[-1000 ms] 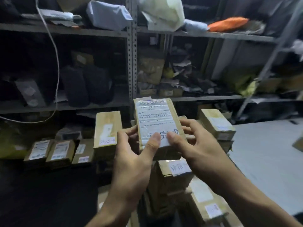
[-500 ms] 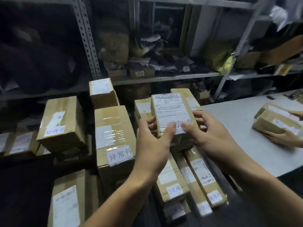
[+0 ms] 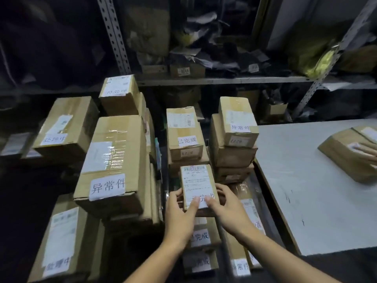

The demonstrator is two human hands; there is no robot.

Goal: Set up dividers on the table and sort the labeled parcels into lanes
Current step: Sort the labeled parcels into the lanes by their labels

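You had both hands on one small labelled parcel [image 3: 197, 185], held low over the stacked cartons. Your left hand [image 3: 179, 215] clasped its left edge with the thumb pressed on the white label; your right hand [image 3: 225, 208] clasped the right edge, thumb beside the other. The parcel sat tilted toward you, label up. Just behind it stood a box marked 已完成 [image 3: 184, 133], and to its right a stack topped by a box marked 异常件 [image 3: 237, 122]. A large carton [image 3: 113, 164] crowded your left. The grey table [image 3: 314, 193] lay to the right, where another person's hand [image 3: 368, 151] rested on a parcel [image 3: 346, 154].
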